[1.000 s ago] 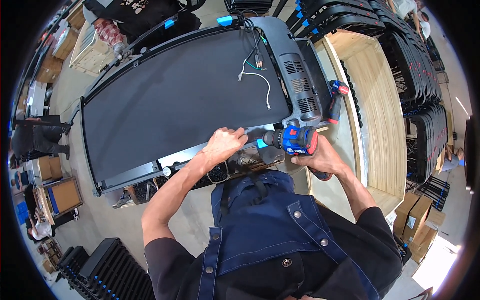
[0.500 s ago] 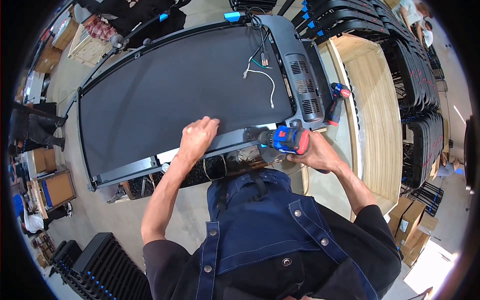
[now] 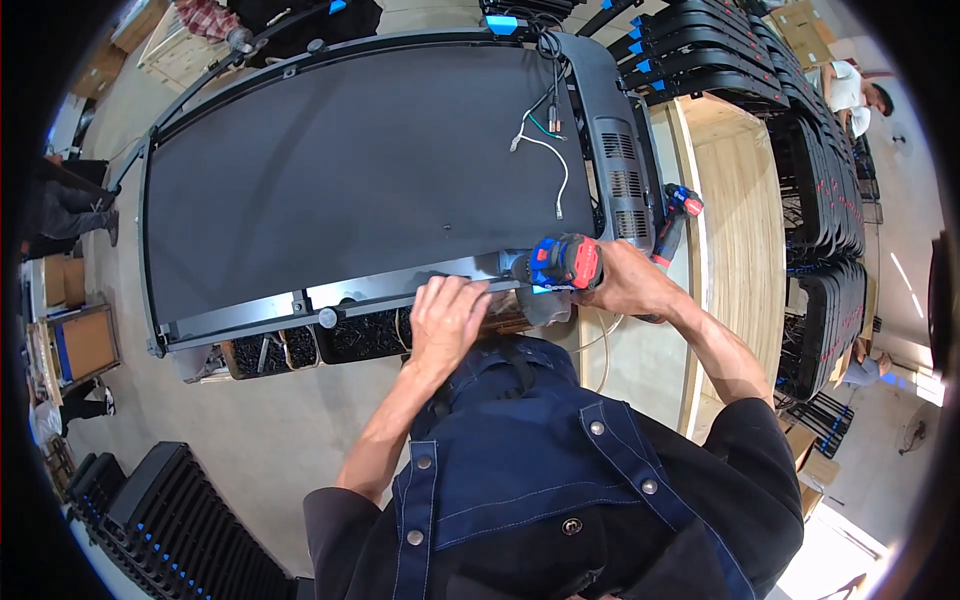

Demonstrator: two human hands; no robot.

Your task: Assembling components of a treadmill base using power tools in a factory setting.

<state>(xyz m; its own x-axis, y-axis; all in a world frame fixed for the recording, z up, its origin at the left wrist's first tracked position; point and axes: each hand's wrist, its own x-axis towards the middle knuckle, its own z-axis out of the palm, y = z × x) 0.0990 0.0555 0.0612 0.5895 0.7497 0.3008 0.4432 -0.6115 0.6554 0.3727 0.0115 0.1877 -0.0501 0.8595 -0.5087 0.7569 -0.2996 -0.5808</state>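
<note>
Blue-red drill near black belt

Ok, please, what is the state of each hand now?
Left hand: at the side rail, partly curled; grip cannot be told.
Right hand: closed around the blue-and-red drill.

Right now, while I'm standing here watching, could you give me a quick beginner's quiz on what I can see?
1. Which of the person's hands grips the blue and red drill?
2. True or false: the white cable is wound around the drill.
3. Multiple choice: where is the second power tool?
A) On the middle of the black belt
B) To the right of the grey vented cover
C) To the left of the black belt

Key:
1. The right hand.
2. False; it lies loose on the black belt.
3. B
</note>
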